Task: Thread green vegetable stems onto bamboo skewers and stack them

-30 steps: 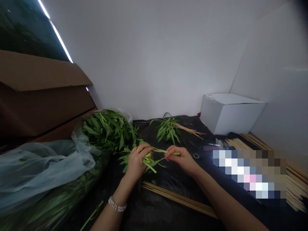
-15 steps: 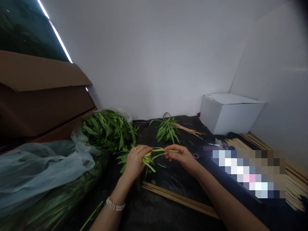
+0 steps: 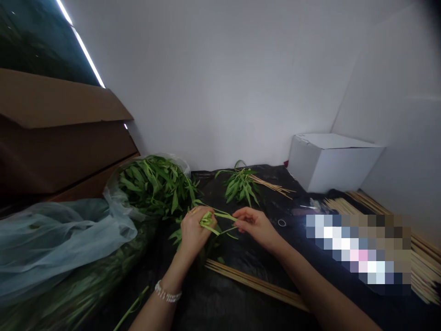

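My left hand (image 3: 195, 231) is closed round a small bunch of green leafy stems (image 3: 206, 219), their pale cut ends facing up and right. Leaves from the bunch (image 3: 176, 236) hang below and left of that hand. Between thumb and fingers, my right hand (image 3: 253, 226) pinches a green stem (image 3: 224, 215) that runs across from the bunch. A thin strand also stretches below it toward the right fingertips. Under the hands, a row of thin wooden sticks (image 3: 255, 282) lies on the black sheet (image 3: 220, 308).
A clear bag of leafy greens (image 3: 155, 184) stands at left, with pale plastic (image 3: 62, 234) in front. Behind is a leafy bunch tied with sticks (image 3: 241, 184). A white box (image 3: 344, 165), more sticks (image 3: 423, 257) and a small ring (image 3: 281, 223) lie right. A cardboard box (image 3: 65, 151) is far left.
My left wrist has turned, so the cut stem ends now face up more. The right hand has shifted slightly, still pinching, and the stem between the hands now slopes down to the right.
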`<move>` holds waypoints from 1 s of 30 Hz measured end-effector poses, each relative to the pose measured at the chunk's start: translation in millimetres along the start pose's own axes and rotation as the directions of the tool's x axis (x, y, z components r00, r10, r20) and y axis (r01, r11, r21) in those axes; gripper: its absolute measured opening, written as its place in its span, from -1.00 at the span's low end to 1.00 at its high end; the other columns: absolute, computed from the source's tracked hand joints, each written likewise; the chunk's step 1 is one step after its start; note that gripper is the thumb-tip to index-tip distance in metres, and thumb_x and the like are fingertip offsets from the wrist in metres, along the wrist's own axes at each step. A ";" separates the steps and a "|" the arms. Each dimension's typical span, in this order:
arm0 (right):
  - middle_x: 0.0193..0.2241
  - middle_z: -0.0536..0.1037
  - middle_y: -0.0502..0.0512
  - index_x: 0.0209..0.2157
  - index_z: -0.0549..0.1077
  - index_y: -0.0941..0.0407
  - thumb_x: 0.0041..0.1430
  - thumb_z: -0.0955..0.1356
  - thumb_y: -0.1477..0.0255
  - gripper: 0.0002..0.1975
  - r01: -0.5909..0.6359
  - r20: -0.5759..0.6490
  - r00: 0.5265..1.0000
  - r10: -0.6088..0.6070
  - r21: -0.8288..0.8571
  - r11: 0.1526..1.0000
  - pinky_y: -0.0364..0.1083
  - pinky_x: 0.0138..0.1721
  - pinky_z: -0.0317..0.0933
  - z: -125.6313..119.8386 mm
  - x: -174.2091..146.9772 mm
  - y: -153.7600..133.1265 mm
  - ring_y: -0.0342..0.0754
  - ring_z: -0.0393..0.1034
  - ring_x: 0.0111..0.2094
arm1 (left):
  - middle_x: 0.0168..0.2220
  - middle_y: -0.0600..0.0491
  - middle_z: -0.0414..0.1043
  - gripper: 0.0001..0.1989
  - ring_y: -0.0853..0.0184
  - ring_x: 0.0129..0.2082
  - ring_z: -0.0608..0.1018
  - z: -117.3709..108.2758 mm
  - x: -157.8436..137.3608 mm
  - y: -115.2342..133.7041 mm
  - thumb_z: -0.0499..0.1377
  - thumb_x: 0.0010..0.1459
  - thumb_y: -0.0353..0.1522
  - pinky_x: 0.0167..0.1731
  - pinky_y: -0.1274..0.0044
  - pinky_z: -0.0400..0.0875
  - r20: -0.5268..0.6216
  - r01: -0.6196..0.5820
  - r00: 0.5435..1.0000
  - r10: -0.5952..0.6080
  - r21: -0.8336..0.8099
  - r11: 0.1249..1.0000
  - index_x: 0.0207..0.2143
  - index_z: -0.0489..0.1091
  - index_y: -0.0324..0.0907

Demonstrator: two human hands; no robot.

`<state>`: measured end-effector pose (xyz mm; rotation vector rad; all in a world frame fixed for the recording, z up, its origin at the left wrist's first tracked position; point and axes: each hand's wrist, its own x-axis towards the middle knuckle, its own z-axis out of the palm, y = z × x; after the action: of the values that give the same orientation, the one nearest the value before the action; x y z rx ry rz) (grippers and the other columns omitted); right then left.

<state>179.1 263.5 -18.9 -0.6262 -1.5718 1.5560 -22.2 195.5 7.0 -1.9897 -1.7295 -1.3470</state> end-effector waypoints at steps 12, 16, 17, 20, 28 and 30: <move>-0.54 0.50 -0.01 -0.30 0.56 0.15 0.05 0.42 0.28 -0.76 -0.050 -0.006 0.999 0.049 -0.205 0.978 -0.11 -0.41 0.21 -11.5 0.5 10.9 -0.13 0.33 -0.51 | -0.38 0.05 0.51 -0.88 0.25 -0.27 0.50 -18.2 8.6 -13.1 0.24 0.08 -0.36 -0.20 0.43 0.37 -0.353 0.061 0.935 -0.018 0.111 0.992 -0.28 0.51 -0.12; -0.36 0.52 0.07 -0.30 0.53 0.12 0.20 0.32 0.43 -0.86 0.171 0.007 0.976 -0.218 -0.643 0.747 -0.09 -0.27 0.22 -2.8 -3.9 15.0 -0.06 0.39 -0.32 | -0.32 0.02 0.54 -0.83 0.25 -0.23 0.52 -4.0 0.7 4.8 0.18 0.14 -0.45 -0.12 0.38 0.34 -0.079 -0.223 0.969 0.236 0.141 0.965 -0.21 0.49 -0.11; -0.34 0.51 0.09 -0.27 0.52 0.12 0.23 0.29 0.45 -0.85 0.216 0.039 0.961 -0.273 -0.722 0.658 -0.08 -0.23 0.21 -1.5 -5.2 14.8 -0.05 0.38 -0.28 | -0.30 0.02 0.55 -0.81 0.25 -0.23 0.52 -1.0 -1.2 7.1 0.16 0.16 -0.46 -0.11 0.37 0.33 0.009 -0.285 0.958 0.286 0.126 0.950 -0.18 0.47 -0.11; -0.32 0.47 0.12 -0.21 0.48 0.13 0.30 0.23 0.47 -0.80 0.291 0.147 0.924 -0.352 -0.868 0.402 -0.06 -0.16 0.20 2.3 -9.2 13.2 -0.02 0.34 -0.24 | -0.25 -0.02 0.56 -0.77 0.24 -0.23 0.53 5.2 -5.5 10.2 0.13 0.19 -0.46 -0.13 0.36 0.30 0.177 -0.370 0.920 0.349 0.103 0.923 -0.10 0.44 -0.12; -0.31 0.44 0.14 -0.17 0.42 0.16 0.33 0.19 0.50 -0.81 0.381 0.280 0.888 -0.366 -0.892 0.244 -0.05 -0.16 0.18 14.7 -14.3 10.6 0.01 0.28 -0.23 | -0.18 -0.05 0.56 -0.73 0.23 -0.21 0.51 10.5 -7.3 15.7 0.13 0.20 -0.46 -0.22 0.37 0.22 0.312 -0.367 0.893 0.324 0.089 0.926 -0.06 0.44 -0.12; -0.31 0.44 0.15 -0.16 0.41 0.17 0.33 0.20 0.49 -0.82 0.369 0.270 0.890 -0.367 -0.900 0.233 -0.04 -0.17 0.16 15.6 -14.3 9.7 0.02 0.28 -0.23 | -0.25 -0.01 0.59 -0.74 0.24 -0.28 0.50 10.7 -6.8 17.4 0.14 0.19 -0.47 -0.27 0.37 0.18 0.335 -0.363 0.891 0.308 0.116 0.925 -0.07 0.45 -0.11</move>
<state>172.2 244.1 -29.7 -0.7433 -2.3692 0.0828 -1.2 192.4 3.2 -2.3551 -1.4542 -0.7738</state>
